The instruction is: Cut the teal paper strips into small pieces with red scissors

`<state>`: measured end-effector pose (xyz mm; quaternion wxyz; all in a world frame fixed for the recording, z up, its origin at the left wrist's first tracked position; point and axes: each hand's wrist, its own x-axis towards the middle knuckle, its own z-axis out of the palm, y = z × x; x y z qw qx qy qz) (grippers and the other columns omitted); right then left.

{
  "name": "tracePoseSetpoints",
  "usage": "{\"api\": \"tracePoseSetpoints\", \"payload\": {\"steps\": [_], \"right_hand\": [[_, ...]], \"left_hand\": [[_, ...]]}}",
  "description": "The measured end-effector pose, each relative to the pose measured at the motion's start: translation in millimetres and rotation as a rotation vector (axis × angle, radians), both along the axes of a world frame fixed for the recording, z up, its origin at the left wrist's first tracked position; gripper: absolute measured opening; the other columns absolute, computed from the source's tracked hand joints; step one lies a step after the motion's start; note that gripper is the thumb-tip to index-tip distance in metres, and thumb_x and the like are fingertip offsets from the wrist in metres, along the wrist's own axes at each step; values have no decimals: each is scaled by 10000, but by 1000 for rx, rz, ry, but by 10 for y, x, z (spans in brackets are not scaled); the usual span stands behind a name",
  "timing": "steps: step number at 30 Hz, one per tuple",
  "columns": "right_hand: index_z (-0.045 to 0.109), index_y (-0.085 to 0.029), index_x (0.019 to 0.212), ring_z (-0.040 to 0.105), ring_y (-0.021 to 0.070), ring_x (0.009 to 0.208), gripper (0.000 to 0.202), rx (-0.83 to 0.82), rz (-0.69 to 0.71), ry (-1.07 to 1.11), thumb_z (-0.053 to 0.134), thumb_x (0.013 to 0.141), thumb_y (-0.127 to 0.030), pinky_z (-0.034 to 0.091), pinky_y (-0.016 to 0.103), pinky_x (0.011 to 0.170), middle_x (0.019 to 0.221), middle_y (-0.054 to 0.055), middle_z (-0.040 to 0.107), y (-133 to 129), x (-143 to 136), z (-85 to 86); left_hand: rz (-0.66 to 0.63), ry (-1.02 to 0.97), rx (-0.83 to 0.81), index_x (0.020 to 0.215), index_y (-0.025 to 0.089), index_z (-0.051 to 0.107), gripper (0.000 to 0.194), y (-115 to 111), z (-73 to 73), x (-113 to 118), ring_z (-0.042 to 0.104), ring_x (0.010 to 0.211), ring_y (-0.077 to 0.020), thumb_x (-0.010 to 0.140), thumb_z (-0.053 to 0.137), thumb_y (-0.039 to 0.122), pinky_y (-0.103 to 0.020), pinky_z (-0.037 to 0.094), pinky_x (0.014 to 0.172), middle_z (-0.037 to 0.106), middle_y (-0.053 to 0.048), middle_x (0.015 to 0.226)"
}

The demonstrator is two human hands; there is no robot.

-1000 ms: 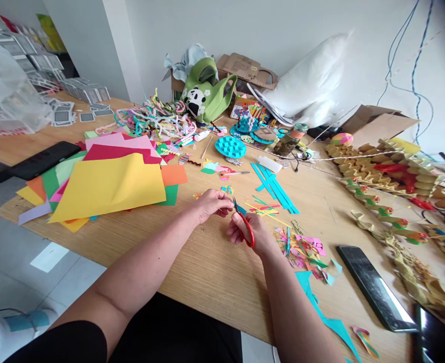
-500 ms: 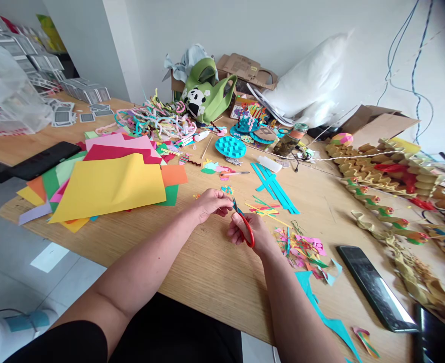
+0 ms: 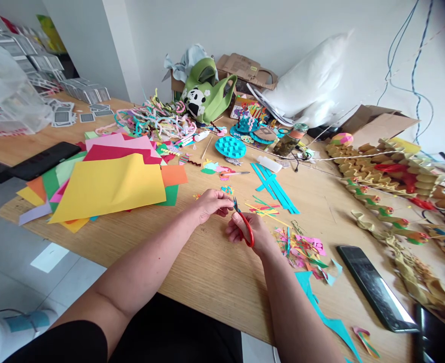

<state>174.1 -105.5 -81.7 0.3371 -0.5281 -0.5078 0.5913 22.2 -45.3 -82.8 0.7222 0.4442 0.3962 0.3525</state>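
Note:
My right hand [image 3: 253,233] is closed around the red handles of a pair of scissors [image 3: 249,233], whose dark blades point up and left. Just left of the blade tips, my left hand [image 3: 215,203] pinches something too small to make out between thumb and fingers. Tiny blue and yellow paper bits [image 3: 227,190] lie on the table beyond my fingertips. To the right of the scissors are thin coloured paper strips [image 3: 265,207] and a heap of paper scraps [image 3: 301,248]. Wider blue paper strips [image 3: 277,190] lie farther back.
A stack of coloured paper [image 3: 112,184] covers the table's left side. A phone [image 3: 376,287] lies at right, near a blue paper offcut [image 3: 326,312]. Behind stand a green panda bag [image 3: 209,96], a pile of pipe cleaners [image 3: 158,118], a jar [image 3: 288,141] and a blue disc [image 3: 230,146].
The scissor blades have shifted very slightly beside my left fingertips. Both hands otherwise keep their places, and the things on the table have not moved.

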Motion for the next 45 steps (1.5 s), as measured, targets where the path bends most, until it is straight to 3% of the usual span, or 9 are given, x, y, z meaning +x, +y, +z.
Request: {"api": "tracePoseSetpoints", "payload": {"steps": [10, 16, 45], "right_hand": [[598, -133, 624, 598, 129, 392, 503, -22, -24, 15, 643, 699, -629, 448, 195, 366, 504, 43, 632, 11, 16, -15], [600, -122, 636, 597, 119, 386, 504, -7, -25, 11, 636, 717, -618, 454, 182, 362, 515, 43, 635, 9, 12, -21], [584, -132, 624, 582, 118, 363, 520, -12, -20, -18, 639, 689, -645, 445, 186, 341, 503, 38, 630, 9, 1, -9]], "left_hand": [[-17, -10, -65, 708, 111, 629, 134, 17, 17, -6, 540, 530, -75, 639, 676, 217, -219, 416, 543, 641, -38, 663], [-52, -3, -25, 706, 114, 614, 129, 12, -9, -1, 535, 523, -68, 631, 675, 199, -214, 413, 546, 623, -16, 641], [26, -27, -38, 703, 113, 617, 114, 1, 13, 12, 538, 512, -69, 625, 682, 166, -201, 419, 516, 617, -12, 618]]}}
